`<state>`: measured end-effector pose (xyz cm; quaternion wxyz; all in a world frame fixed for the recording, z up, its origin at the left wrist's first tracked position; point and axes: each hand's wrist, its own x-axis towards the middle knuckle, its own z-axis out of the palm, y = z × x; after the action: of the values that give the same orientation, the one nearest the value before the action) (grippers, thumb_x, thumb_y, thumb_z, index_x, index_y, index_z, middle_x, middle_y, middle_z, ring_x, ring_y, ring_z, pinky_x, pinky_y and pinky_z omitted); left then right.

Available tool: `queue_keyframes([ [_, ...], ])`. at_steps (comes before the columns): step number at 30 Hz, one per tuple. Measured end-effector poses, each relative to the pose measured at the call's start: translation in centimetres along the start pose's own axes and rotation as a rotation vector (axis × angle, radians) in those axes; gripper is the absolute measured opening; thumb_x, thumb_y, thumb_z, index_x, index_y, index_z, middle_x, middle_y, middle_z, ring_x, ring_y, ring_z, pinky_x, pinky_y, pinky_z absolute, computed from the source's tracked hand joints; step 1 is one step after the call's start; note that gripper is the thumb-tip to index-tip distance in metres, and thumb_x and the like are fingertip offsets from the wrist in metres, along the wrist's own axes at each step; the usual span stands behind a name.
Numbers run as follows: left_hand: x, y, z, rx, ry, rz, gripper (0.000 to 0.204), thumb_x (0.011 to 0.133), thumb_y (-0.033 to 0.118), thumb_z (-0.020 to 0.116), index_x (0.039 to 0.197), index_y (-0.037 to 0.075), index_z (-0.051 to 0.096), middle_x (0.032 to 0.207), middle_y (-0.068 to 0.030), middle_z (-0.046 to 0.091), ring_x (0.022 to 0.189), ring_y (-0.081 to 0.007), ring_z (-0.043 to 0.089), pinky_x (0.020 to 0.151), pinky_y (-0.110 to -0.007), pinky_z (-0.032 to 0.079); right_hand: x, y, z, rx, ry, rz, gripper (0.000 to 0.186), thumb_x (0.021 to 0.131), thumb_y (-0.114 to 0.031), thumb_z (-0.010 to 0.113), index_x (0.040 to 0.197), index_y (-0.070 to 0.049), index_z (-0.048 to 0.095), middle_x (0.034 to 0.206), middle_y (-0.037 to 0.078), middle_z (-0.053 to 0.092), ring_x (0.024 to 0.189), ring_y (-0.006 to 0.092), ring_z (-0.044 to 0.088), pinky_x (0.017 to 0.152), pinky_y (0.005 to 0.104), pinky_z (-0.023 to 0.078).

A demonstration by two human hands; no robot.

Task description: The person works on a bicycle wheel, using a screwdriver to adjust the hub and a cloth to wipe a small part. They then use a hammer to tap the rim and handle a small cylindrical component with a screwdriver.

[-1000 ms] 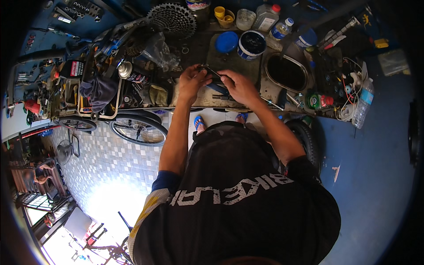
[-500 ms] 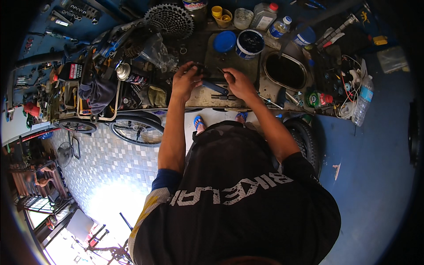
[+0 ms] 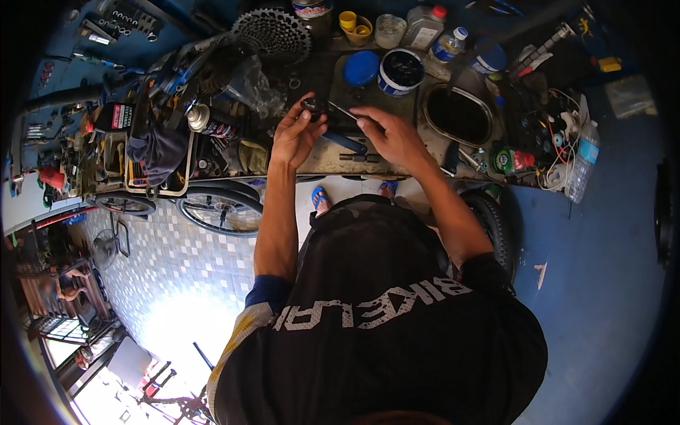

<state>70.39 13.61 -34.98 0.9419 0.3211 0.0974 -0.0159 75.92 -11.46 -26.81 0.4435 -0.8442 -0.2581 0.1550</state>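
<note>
My left hand is raised over the workbench, its fingers closed on a small dark round part. My right hand pinches a thin metal rod-like tool; its far end points at the dark part, and I cannot tell whether they touch. Beneath the hands lies a blue-handled tool, with a short dark metal piece near the bench edge. Beyond my right hand stands an open tub of dark grease-like paste, its blue lid beside it.
A metal pan of dark liquid sits right of the hands. Left are a clear plastic bag, a spray can and a grey cloth. A large cassette lies behind. At the right end stands a water bottle.
My right hand has shifted right and a little nearer me, showing more of the thin rod. My left hand has turned, and the dark round part now shows more plainly.
</note>
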Motion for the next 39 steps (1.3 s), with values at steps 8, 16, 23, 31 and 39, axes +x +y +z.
queue_keyframes([
  [8,-0.2,0.0,1.1,0.055,0.015,0.037,0.050,0.100,0.011,0.073,0.147,0.008,0.057,0.112,-0.0059,0.071,0.105,-0.0239,0.070,0.092,-0.041,0.060,-0.1,-2.0,-0.6,-0.015,-0.020,-0.105,0.030,0.105,-0.027,0.062,0.130,-0.016,0.071,0.095,0.020,0.076,0.085,0.0400,0.073,0.076,0.0478,0.055],
  [16,-0.5,0.1,1.3,0.219,0.047,0.071,0.051,0.101,0.014,0.072,0.149,0.007,0.054,0.111,-0.0059,0.070,0.104,-0.0224,0.069,0.091,-0.039,0.059,0.4,-2.0,-1.0,-0.010,-0.065,-0.117,0.029,0.105,-0.025,0.062,0.129,-0.014,0.072,0.093,0.020,0.075,0.082,0.0393,0.073,0.076,0.0467,0.056],
  [23,-0.8,0.2,0.8,0.179,-0.041,0.008,0.047,0.104,0.013,0.068,0.147,0.000,0.055,0.115,-0.0087,0.072,0.100,-0.0211,0.070,0.089,-0.038,0.059,1.6,-2.0,-2.5,-0.052,-0.226,-0.094,0.030,0.107,-0.028,0.058,0.129,-0.012,0.071,0.105,0.016,0.077,0.095,0.0357,0.073,0.082,0.0439,0.055],
  [31,-0.8,-0.1,0.6,0.201,-0.037,-0.023,0.045,0.104,0.014,0.067,0.146,-0.001,0.056,0.114,-0.0089,0.071,0.094,-0.0202,0.072,0.084,-0.035,0.061,2.2,-1.5,-2.5,-0.055,-0.250,-0.093,0.029,0.107,-0.027,0.059,0.128,-0.011,0.071,0.107,0.018,0.076,0.098,0.0374,0.073,0.083,0.0441,0.056],
  [39,-0.5,-1.0,2.4,0.163,0.062,0.021,0.039,0.104,0.009,0.068,0.141,0.001,0.060,0.112,-0.0089,0.071,0.096,-0.0214,0.071,0.085,-0.036,0.061,0.7,-2.1,-1.0,0.025,-0.029,-0.101,0.029,0.105,-0.025,0.061,0.129,-0.013,0.071,0.102,0.021,0.075,0.091,0.0387,0.074,0.077,0.0439,0.056],
])
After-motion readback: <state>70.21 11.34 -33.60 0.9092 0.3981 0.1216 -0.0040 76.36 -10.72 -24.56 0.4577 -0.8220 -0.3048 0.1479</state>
